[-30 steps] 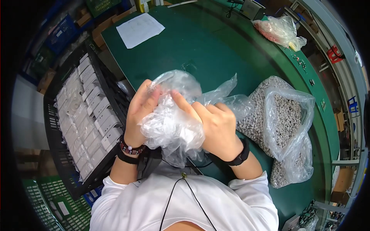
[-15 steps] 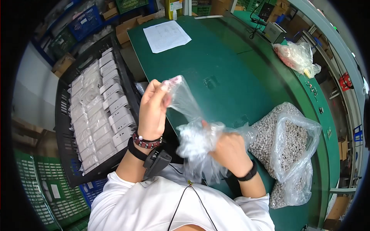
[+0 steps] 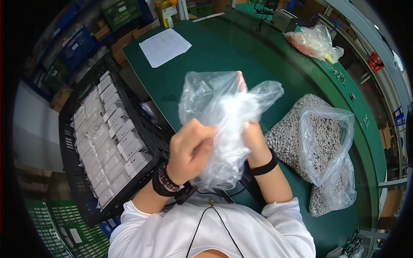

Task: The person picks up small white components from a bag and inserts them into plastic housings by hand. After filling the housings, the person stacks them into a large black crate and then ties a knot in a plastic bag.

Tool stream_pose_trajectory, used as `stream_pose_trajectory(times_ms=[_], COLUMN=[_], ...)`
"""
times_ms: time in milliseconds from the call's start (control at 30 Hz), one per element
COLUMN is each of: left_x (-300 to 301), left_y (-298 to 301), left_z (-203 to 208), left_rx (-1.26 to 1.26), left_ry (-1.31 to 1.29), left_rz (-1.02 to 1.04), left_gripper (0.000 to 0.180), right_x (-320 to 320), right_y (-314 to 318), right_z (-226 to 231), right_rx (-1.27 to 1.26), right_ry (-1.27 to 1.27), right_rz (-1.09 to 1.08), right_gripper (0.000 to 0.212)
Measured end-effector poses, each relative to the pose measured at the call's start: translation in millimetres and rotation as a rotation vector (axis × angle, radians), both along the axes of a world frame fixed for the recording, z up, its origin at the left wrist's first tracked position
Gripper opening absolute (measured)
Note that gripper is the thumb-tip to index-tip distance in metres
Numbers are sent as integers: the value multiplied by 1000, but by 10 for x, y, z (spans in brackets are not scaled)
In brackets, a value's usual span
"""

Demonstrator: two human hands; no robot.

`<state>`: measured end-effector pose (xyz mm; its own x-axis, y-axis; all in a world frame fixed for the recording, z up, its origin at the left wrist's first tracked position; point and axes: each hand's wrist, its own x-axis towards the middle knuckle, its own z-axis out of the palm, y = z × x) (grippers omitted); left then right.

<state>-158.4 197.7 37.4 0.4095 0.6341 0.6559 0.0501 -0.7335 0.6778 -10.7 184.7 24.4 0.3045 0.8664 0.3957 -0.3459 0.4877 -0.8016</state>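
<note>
A crumpled clear plastic bag (image 3: 223, 142) is held up in front of my chest, above the near part of the table. On its left side, my left hand (image 3: 191, 148) is closed with its thumb and fingers pinching the film. Behind and to the right of the bunched plastic, my right hand (image 3: 257, 139) grips it too, its fingers partly hidden by the film. Loose film spreads out beyond both hands. Glare and motion blur hide whether anything is inside, or whether several bags are bunched together.
On my left stands a black crate (image 3: 148, 172) of wrapped white boxes (image 3: 129, 139). To the right rests an open plastic bag of small grey parts (image 3: 325, 144). Paper (image 3: 164, 47) lies on the green table (image 3: 215, 53), and a bag of reddish pieces (image 3: 316, 43) sits far right.
My left hand has come down and right, from stretching out the film to holding the bunch. My right hand and the plastic have risen. The whole view has shifted slightly.
</note>
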Motion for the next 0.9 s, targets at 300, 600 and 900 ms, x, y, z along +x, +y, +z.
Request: stream_pose_trajectory(times_ms=[300, 600, 900], left_x=[22, 324, 258], left_y=[161, 105, 257], left_z=[-129, 125, 119], left_rx=[-64, 398, 526], left_ry=[-99, 332, 410], left_rz=[-154, -341, 25], left_gripper=[16, 27, 22], right_x=[-63, 236, 117], right_y=[-124, 151, 130], right_z=[62, -339, -423], right_rx=[-144, 72, -29], right_ry=[914, -330, 735], right_rz=[370, 159, 446], right_gripper=[56, 44, 49])
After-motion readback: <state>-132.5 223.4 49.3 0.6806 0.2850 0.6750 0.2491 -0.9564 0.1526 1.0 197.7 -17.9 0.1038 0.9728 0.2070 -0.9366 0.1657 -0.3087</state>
